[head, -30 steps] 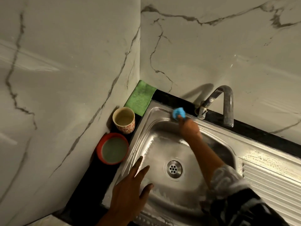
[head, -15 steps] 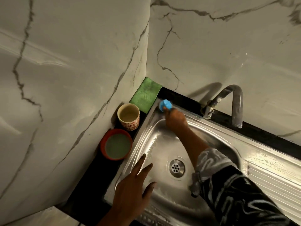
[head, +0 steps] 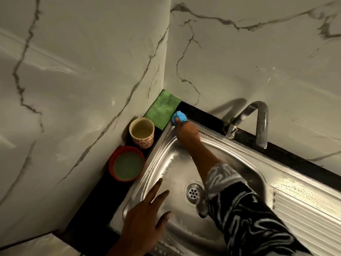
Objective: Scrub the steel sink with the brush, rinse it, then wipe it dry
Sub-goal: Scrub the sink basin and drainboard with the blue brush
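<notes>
The steel sink fills the lower right, its basin wet and streaked around the round drain. My right hand reaches across the basin and grips a small blue brush, pressed against the sink's far left corner rim. My left hand rests flat on the sink's near left rim, fingers spread, holding nothing. A patterned dark sleeve covers my right forearm.
A green cloth lies in the wall corner beside the brush. A patterned cup and a red bowl of liquid stand on the black counter left of the sink. The tap arches over the back rim. A ribbed drainboard lies right.
My right hand has slid the blue brush leftward along the back rim, from near the tap to the far left corner. My left hand has stayed on the rim.
</notes>
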